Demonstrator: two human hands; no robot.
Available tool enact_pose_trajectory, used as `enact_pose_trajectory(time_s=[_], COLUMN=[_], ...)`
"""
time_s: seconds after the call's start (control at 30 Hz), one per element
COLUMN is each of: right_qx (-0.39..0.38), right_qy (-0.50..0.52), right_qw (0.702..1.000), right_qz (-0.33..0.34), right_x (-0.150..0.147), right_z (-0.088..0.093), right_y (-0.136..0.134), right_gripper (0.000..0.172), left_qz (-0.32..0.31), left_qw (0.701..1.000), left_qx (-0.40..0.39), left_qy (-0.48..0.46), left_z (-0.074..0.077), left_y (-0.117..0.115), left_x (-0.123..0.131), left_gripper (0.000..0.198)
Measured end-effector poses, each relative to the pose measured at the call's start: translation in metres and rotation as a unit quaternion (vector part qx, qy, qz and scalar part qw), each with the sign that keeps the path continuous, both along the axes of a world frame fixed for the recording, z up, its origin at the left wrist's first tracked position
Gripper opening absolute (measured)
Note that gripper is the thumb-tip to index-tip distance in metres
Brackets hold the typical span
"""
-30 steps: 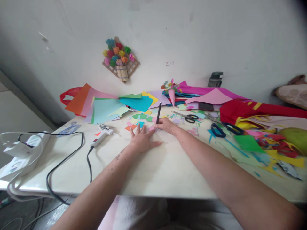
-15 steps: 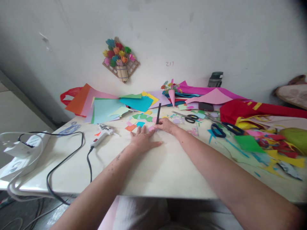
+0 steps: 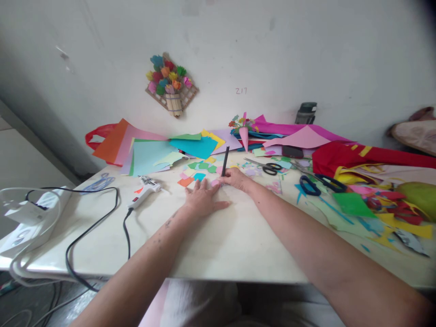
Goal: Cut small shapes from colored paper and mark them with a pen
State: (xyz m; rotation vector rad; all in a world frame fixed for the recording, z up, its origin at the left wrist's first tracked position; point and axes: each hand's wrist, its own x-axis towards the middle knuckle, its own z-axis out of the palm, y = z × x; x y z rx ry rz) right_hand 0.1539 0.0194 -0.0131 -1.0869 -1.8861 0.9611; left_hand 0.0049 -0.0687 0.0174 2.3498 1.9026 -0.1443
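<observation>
My left hand lies flat on the white table, fingers spread, its fingertips resting on a small pink paper piece. My right hand is closed round a black pen, held nearly upright with its tip down on that pink piece. Small coloured paper scraps lie just beyond both hands.
A white glue gun with a black cable lies to the left. Stacked coloured sheets sit at the back left. Black scissors, blue scissors and paper offcuts fill the right. A paper flower ornament hangs on the wall.
</observation>
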Motion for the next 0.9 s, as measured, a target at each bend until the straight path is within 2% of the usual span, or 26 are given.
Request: enact_pose_trajectory(time_s=[0.37, 0.73, 0.9], right_qx=[0.006, 0.025, 0.036], right_qy=[-0.013, -0.013, -0.02], right_qw=[1.0, 0.999, 0.998], right_qz=[-0.018, -0.026, -0.039], right_x=[0.0, 0.0009, 0.001], right_z=[0.0021, -0.0059, -0.0025], right_y=[-0.0011, 0.0077, 0.005], right_gripper=[0.021, 0.023, 0.022], left_qz=[-0.002, -0.002, -0.003], left_qw=[1.0, 1.0, 1.0], left_qx=[0.004, 0.002, 0.006], left_qy=[-0.002, -0.001, -0.003], left_z=[-0.0003, -0.0002, -0.0006], left_y=[0.0001, 0.0001, 0.0001], left_x=[-0.0001, -0.0002, -0.0004], left_gripper=[0.092, 0.092, 0.091])
